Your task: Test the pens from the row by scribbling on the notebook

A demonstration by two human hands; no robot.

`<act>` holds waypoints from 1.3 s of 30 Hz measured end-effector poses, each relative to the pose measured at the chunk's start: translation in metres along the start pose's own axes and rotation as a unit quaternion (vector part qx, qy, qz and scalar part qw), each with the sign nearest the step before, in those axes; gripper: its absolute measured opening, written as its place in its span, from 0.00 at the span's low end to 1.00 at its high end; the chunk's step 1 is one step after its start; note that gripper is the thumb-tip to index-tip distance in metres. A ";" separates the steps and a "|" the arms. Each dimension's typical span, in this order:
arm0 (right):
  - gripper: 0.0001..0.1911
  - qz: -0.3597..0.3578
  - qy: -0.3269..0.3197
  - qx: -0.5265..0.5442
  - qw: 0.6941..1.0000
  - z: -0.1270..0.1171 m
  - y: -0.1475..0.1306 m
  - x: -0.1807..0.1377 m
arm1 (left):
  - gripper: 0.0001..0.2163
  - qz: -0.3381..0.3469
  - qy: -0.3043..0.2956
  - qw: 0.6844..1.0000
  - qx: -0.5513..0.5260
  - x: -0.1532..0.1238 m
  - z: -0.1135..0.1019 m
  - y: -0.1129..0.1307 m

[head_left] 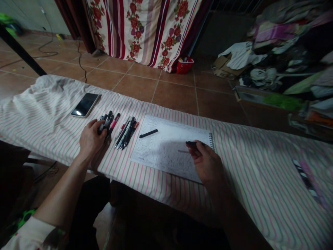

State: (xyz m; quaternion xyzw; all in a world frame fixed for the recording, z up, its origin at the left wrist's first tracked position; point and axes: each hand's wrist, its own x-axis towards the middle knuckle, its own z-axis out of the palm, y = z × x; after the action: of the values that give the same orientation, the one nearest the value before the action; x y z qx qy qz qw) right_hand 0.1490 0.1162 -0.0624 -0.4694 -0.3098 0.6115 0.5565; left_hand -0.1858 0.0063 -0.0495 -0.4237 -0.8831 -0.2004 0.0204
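Observation:
My left hand (91, 139) rests on the striped cloth, its fingers closed around a small bunch of dark pens (105, 122). A second group of pens (126, 133), with black, pink and orange parts, lies just to the right of it. My right hand (206, 163) holds a dark pen (191, 143) low over a spiral notebook (169, 147) with a printed, written-on page. A black pen (148, 133) lies on that page. Beyond the pens, a smartphone (85, 105) lies face up.
A pink-and-grey striped cloth (260, 166) covers the long table. Beyond its far edge are a tiled floor (135, 86), a floral curtain (140, 27), a small red basket (185, 65), loose cables, and a heap of clothes and cardboard (281, 59) at the right.

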 end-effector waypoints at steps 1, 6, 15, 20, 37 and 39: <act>0.10 0.000 -0.001 -0.001 1.000 0.000 0.000 0.000 | 0.19 0.007 0.006 1.000 -0.010 -0.001 0.000 0.001; 0.13 0.012 0.005 0.010 1.000 0.001 -0.001 0.000 | 0.22 0.119 -0.002 0.993 -0.003 -0.006 0.009 0.004; 0.13 0.011 0.005 0.012 1.000 0.001 0.001 0.000 | 0.18 0.133 0.059 0.989 -0.031 -0.005 0.014 0.002; 0.12 0.009 0.000 0.007 1.000 0.000 0.000 0.000 | 0.18 0.228 0.022 0.973 -0.021 -0.011 0.021 0.008; 0.10 0.005 -0.008 0.004 1.000 -0.001 0.001 0.001 | 0.14 0.192 0.049 0.980 -0.014 -0.007 0.020 0.002; 0.11 0.010 -0.009 0.005 1.000 -0.001 0.000 0.000 | 0.13 0.197 0.043 0.979 -0.013 -0.007 0.020 0.003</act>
State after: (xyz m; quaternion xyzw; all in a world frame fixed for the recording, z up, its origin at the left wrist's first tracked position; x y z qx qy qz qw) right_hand 0.1498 0.1162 -0.0633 -0.4637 -0.3070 0.6227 0.5504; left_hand -0.1760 0.0102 -0.0679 -0.5803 -0.7782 -0.2217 0.0916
